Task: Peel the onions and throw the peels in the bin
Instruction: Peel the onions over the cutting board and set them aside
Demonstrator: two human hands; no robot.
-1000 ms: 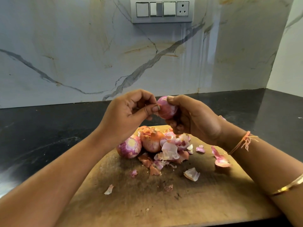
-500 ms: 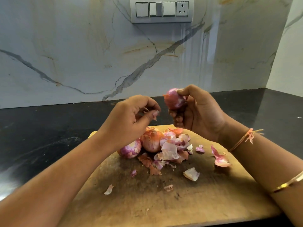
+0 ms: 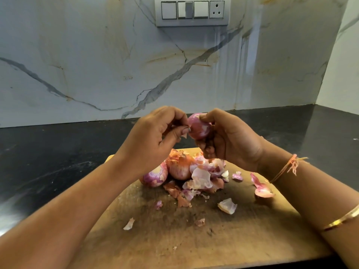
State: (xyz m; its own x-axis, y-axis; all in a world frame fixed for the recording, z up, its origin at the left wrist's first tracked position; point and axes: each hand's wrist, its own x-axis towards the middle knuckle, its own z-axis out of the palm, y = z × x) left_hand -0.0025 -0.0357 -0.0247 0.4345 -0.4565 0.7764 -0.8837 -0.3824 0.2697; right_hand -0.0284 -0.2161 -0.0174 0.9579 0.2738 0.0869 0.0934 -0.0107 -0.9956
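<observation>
My right hand [image 3: 229, 140] grips a small red onion [image 3: 199, 127] above the wooden cutting board [image 3: 174, 239]. My left hand [image 3: 155, 136] is beside it, thumb and fingers pinching a thin flap of peel [image 3: 184, 135] at the onion's left side. On the board below lie two more onions: a partly peeled purple one [image 3: 156, 174] and one with dry orange skin [image 3: 180, 167]. A heap of peels [image 3: 202, 181] lies next to them. No bin is in view.
Loose peel scraps [image 3: 227, 205] are scattered over the board, a larger curl [image 3: 262, 188] near my right wrist. The board lies on a black stone counter [image 3: 48, 156] against a marble wall with a switch panel [image 3: 192, 11].
My two hands have come back together. The left hand, apart from the onion half a second ago, now pinches peel at its side. The onion sits slightly lower.
</observation>
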